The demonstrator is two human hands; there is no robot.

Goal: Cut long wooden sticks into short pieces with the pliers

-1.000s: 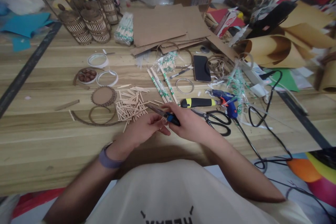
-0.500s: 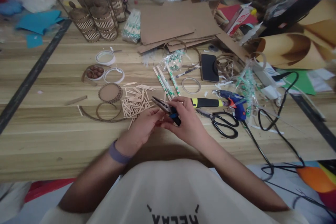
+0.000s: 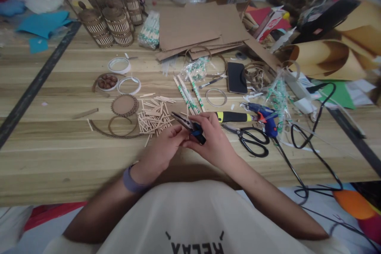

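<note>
My right hand (image 3: 216,139) is wrapped around a pair of pliers (image 3: 195,129) with dark jaws and a blue-and-black handle, their tips pointing up and left. Just below the jaws, my left hand (image 3: 162,147) has thumb and fingers pinched together. Whatever lies between them is too hidden to make out. A pile of short cut wooden sticks (image 3: 153,118) lies beyond my left fingers. Several paper-wrapped chopsticks (image 3: 187,94) rest above the pliers. To the right of my right hand are black-handled scissors (image 3: 254,139) and a yellow-and-black tool handle (image 3: 235,117).
A blue glue gun (image 3: 269,123) with a looping black cable lies right. Cardboard sheets (image 3: 199,25), a phone (image 3: 237,77) and tape rolls (image 3: 119,64) sit farther back. On the left are a round cardboard disc (image 3: 124,105), a bowl of brown balls (image 3: 107,82) and lantern-like stick crafts (image 3: 119,25).
My left hand has drawn slightly down, and the pliers have shifted a little down and left in my right hand. Objects on the table stay put.
</note>
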